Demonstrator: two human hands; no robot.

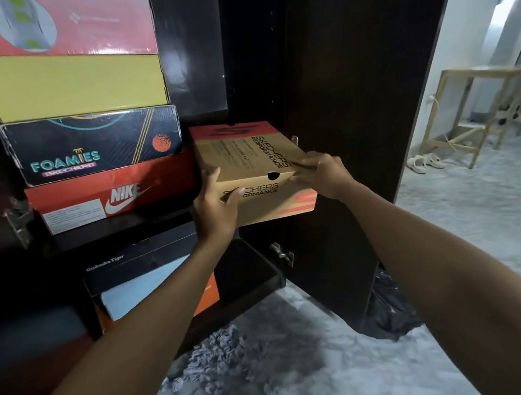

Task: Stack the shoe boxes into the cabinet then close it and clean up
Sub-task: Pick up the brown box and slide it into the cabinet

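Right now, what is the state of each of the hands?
Left hand: closed on the left end of the brown shoe box.
Right hand: closed on the right end of the same box.

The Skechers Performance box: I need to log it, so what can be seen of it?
The Skechers Performance box is tan cardboard with a red band at the lid's far end, black lettering and a finger hole at the front edge. Closed and tilted, it is held beside the Nike box, left hand and right hand on its near corners.

Two bare forearms in view, no sleeves; left hand (214, 206) and right hand (323, 174) ungloved, without visible rings.
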